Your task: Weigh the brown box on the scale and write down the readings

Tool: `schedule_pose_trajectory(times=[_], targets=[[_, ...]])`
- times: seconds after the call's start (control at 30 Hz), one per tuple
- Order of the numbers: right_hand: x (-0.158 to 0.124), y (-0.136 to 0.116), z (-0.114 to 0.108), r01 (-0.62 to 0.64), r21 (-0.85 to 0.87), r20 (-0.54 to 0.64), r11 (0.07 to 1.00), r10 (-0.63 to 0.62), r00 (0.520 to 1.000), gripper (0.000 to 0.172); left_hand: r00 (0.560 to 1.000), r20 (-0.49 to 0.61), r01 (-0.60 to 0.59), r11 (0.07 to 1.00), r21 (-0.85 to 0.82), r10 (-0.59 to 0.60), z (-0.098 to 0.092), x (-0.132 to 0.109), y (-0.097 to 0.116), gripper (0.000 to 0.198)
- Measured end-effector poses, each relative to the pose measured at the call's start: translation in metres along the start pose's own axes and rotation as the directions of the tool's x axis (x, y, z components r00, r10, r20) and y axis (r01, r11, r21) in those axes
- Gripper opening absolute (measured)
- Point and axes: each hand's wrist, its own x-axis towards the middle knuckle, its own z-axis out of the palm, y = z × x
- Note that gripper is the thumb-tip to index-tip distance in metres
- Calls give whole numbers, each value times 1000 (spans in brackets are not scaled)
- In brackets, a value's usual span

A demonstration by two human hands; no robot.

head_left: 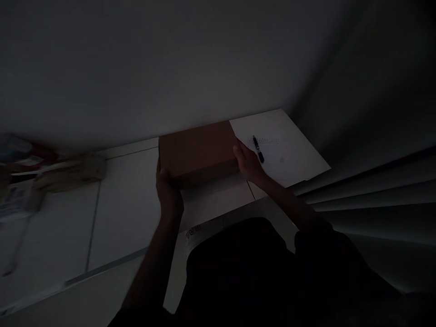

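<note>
Against the wall on the white table, my left hand and right hand clamped the brown box by its ends; sliding right, I judged, might knock the pen off the paper.

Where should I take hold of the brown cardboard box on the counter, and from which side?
Probably by its two short ends, one hand from each side. The cardboard box lies flat and wide, closed, too broad for one hand. The left hand is already at its left end and the right hand at its right end. Keep clear of the pen on the paper beside it.
</note>
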Motion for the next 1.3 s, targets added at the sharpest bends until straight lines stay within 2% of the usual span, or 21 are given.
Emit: schedule_pose_trajectory(times=[0.13, 0.33, 0.6, 0.77, 0.83, 0.93, 1.1, 1.2, 1.3], targets=[[-1, 5, 0, -1, 17, 0, 1000, 1, 1000, 77, 1000, 6, -25, 999, -21, 25, 5, -1, 2, 53], [-2, 6, 0, -6, 31, 20, 999, 5, 1000, 80, 996, 35, -79, 996, 49, 77, 4, -1, 4, 54], [-6, 0, -2, -25, 32, 23, 999, 24, 999, 83, 1000, -18, -14, 1000, 19, 14, -1, 0, -2, 55], [5, 13, -7, 14, -14, 32, 1000, -13, 999, 85, 999, 24, -50, 992, 118, 47, -11, 1, 0, 65], [15, 23, -11, 15, -1, 13, 1000, -15, 1000, 88, 999, -18, -29, 989, 146, 32, -17, 4, 3, 73], [34, 35, -21, 15, 63, -75, 998, -10, 997, 84, 995, -95, 12, 988, 154, 3, -28, 15, 8, 76], [66, 34, -35, 71, 58, -212, 996, -58, 976, 70, 985, -150, -65, 986, 151, 88, -43, 54, 15, 64], [87, 31, -32, 96, 34, -281, 995, -83, 956, 65, 975, -192, -82, 982, 171, 115, -45, 82, 15, 49], [107, 33, -22, 63, 99, -315, 993, -28, 949, 64, 957, -272, -39, 977, 208, 96, -43, 105, 8, 34]])
